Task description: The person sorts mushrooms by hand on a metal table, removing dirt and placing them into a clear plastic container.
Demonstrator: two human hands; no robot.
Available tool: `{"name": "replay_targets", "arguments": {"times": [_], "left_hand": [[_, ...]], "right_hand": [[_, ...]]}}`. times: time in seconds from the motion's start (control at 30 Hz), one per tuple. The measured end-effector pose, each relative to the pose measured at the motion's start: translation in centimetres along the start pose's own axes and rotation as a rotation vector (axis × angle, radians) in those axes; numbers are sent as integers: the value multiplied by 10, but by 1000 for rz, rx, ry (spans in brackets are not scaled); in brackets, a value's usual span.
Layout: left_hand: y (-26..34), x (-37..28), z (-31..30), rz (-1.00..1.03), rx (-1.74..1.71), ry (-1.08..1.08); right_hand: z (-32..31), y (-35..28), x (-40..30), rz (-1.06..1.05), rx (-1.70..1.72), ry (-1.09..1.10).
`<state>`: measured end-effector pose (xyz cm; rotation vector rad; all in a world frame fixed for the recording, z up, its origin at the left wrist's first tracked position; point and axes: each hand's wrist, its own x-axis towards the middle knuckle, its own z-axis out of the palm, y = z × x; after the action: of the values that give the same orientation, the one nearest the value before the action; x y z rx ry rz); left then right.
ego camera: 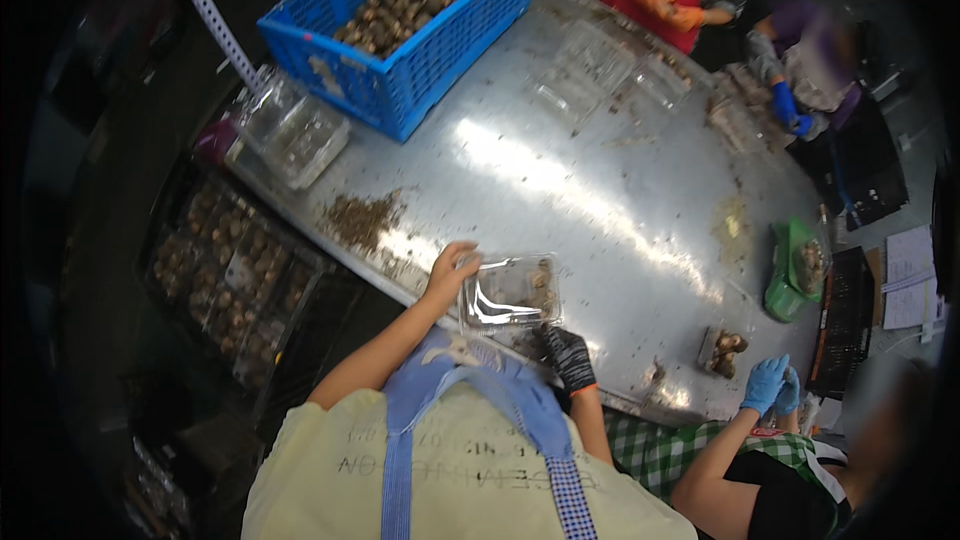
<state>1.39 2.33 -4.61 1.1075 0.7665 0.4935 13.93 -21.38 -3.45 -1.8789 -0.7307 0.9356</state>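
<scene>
A clear plastic clamshell box (510, 292) lies at the near edge of the steel table, right in front of me. Its lid reflects the light, and a few brown, rounded produce pieces (541, 281) show through at its right side. My left hand (453, 275), bare, grips the box's left edge with the thumb on top. At the near right corner is my right hand (568, 358), in a dark grey knit glove with an orange cuff. Its fingertips touch or lie just below that corner; whether they pinch anything is hidden.
A blue crate (397, 82) of produce stands far left, beside stacked clear trays (304, 139). Brown debris (364, 219) litters the steel table (525, 187). Filled boxes sit in a black crate (232, 277) at left. Co-workers' gloved hands (769, 384) are near a small filled tray (721, 352) and a green scale (784, 270).
</scene>
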Motion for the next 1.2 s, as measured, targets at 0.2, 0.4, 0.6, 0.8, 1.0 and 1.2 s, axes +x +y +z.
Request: {"name": "replay_targets", "arguments": {"times": [0.2, 0.4, 0.6, 0.8, 1.0, 1.2], "left_hand": [[2, -20, -2, -169, 74, -216], [-6, -22, -2, -154, 141, 95], [12, -1, -8, 81, 246, 92], [39, 5, -27, -194, 129, -299], [27, 12, -16, -183, 62, -416], [27, 14, -18, -208, 14, -387]], "right_hand": [[-10, -32, 53, -61, -264, 311], [-11, -73, 97, -72, -611, 283], [30, -105, 99, -118, -583, 27], [45, -117, 112, -321, -835, -113], [45, -120, 106, -371, -855, -138], [37, -132, 78, -518, -548, -22]]}}
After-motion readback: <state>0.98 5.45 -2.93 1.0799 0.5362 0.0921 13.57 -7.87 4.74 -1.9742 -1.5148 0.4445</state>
